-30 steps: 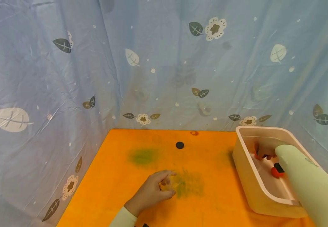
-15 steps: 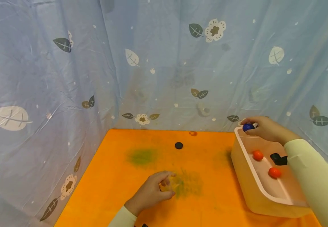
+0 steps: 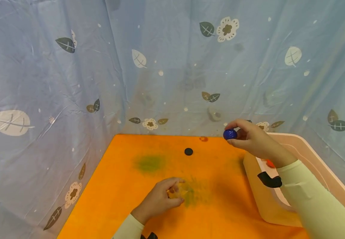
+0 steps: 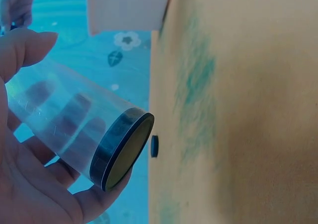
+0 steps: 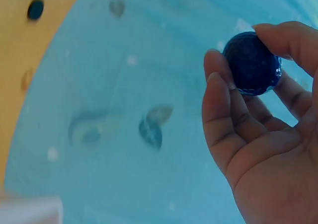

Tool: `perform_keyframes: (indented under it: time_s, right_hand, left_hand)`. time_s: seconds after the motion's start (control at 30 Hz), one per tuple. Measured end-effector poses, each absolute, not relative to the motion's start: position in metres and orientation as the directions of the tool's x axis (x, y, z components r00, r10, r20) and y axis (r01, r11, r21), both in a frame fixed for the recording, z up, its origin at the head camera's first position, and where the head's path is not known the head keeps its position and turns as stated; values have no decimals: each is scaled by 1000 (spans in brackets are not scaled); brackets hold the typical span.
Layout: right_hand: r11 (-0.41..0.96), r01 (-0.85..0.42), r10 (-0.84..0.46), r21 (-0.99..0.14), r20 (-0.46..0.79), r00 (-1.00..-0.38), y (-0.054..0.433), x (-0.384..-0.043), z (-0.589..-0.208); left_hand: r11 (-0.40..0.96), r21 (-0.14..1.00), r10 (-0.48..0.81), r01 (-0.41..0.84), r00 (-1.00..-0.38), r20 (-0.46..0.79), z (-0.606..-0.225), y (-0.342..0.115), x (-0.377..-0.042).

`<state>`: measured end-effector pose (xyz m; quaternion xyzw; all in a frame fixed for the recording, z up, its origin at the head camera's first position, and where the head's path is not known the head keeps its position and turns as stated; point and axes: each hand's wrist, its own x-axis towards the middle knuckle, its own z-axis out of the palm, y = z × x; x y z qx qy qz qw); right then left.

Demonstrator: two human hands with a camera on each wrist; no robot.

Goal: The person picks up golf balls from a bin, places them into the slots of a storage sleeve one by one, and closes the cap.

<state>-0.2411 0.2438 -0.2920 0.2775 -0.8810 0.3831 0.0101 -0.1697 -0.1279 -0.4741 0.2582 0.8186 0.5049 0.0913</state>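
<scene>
My right hand (image 3: 251, 141) pinches a dimpled blue golf ball (image 3: 230, 134) between thumb and fingers, above the far edge of the table. In the right wrist view, the same ball (image 5: 252, 63) sits at the fingertips. Near the middle of the table, my left hand (image 3: 158, 200) holds a clear cylinder-shaped container. The left wrist view shows this clear container (image 4: 69, 114) tilted, with a black rim (image 4: 121, 149) at one end and fingers curled round its far side. A small black disc (image 3: 188, 151) lies flat on the table beyond the left hand.
A pale pink bin (image 3: 256, 192) stands at the right under my right forearm, with an orange ball (image 3: 270, 163) partly visible inside. The table has an orange cover (image 3: 115, 199) with green smudges. A blue patterned curtain (image 3: 166, 49) hangs behind and at both sides.
My right hand has come up out of the bin with the blue golf ball and moved left past the bin's rim. The left hand stays in place with the clear container.
</scene>
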Motion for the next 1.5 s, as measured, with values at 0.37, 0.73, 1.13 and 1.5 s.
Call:
perform_keyframes:
  time_s: [0.37, 0.73, 1.13, 1.5]
  right_hand:
    - [302, -650, -608, -697, 384, -695, 187, -215, -338]
    - [188, -491, -646, -851, 270, -715, 147, -196, -388]
    - [198, -473, -683, -858, 226, -694, 132, -192, -407]
    - [206, -492, -687, -846, 233, -689, 131, -190, -415]
  left_hand:
    - [360, 871, 504, 333, -855, 119, -471, -129, -173]
    - [363, 855, 519, 370, -842, 144, -474, -129, -174]
    - [350, 854, 529, 384, -834, 158, -472, -127, -173]
    - [333, 864, 540, 378, -828, 153, -477, -127, -172]
